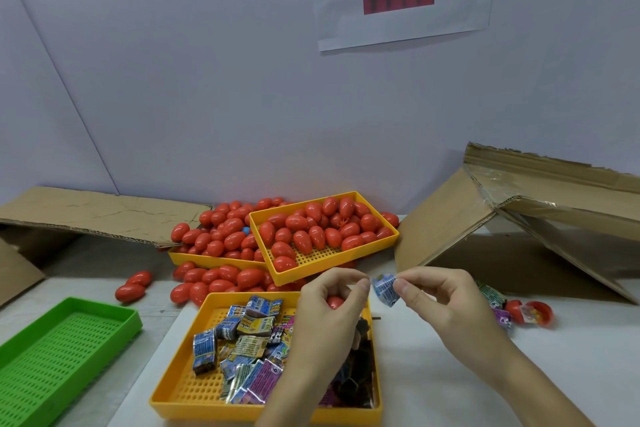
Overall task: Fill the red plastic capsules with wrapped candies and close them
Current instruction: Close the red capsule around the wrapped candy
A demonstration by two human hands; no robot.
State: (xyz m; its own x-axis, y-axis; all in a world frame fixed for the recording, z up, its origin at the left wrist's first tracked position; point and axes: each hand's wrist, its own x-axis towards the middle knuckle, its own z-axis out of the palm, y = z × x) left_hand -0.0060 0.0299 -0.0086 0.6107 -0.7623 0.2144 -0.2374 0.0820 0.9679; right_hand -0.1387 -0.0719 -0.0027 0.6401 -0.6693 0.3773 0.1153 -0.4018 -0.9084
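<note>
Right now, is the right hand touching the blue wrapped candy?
Touching. The head view shows the right hand pinching the blue wrapped candy between thumb and fingertip, above the yellow candy tray.

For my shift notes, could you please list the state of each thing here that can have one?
Left hand: curled round a red capsule.
Right hand: pinching a blue wrapped candy.
Candy tray: holding wrapped candies.
Green tray: empty.
Open capsule, right: open, candy inside.
Tilted yellow tray: part full of closed capsules.
</note>
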